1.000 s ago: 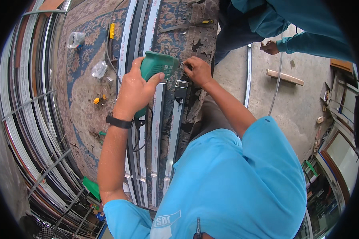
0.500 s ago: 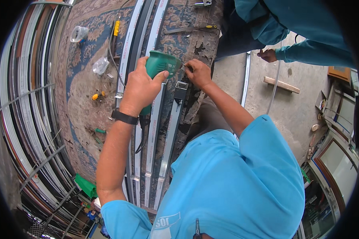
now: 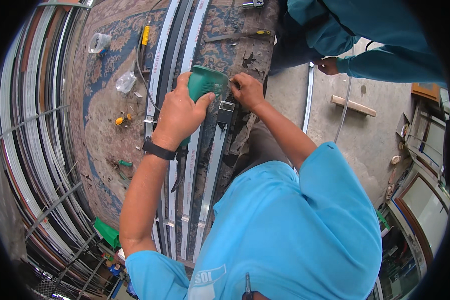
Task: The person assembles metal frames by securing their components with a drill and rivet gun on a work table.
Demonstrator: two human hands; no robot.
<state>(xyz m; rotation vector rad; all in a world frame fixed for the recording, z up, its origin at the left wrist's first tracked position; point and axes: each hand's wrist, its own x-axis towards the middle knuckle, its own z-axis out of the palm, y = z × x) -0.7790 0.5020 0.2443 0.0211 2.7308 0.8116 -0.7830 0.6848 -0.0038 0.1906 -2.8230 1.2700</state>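
My left hand [image 3: 180, 112] is wrapped round a green corded power drill [image 3: 204, 82], whose nose points right. At that nose my right hand [image 3: 247, 91] is pinched closed; whatever sits between its fingertips is too small and hidden to name. Below the drill lie several long silver metal profiles [image 3: 218, 160], side by side, with printed film on them. Closest to my right forearm is the profile with an open, square, dark end [image 3: 226, 114]. A black cord hangs under the drill's grip.
A worn patterned carpet [image 3: 102, 100] covers the work surface. On it are a clear plastic tub [image 3: 99, 43], a yellow-handled tool [image 3: 146, 36] and a file [image 3: 235, 36]. Racked profiles [image 3: 35, 125] line the left. A co-worker's hand [image 3: 328, 66] and a wooden block [image 3: 354, 106] appear right.
The drill and my left hand have shifted slightly right, and the drill has turned a little. My right hand stays pinched at its nose. The co-worker's hand has moved slightly left.
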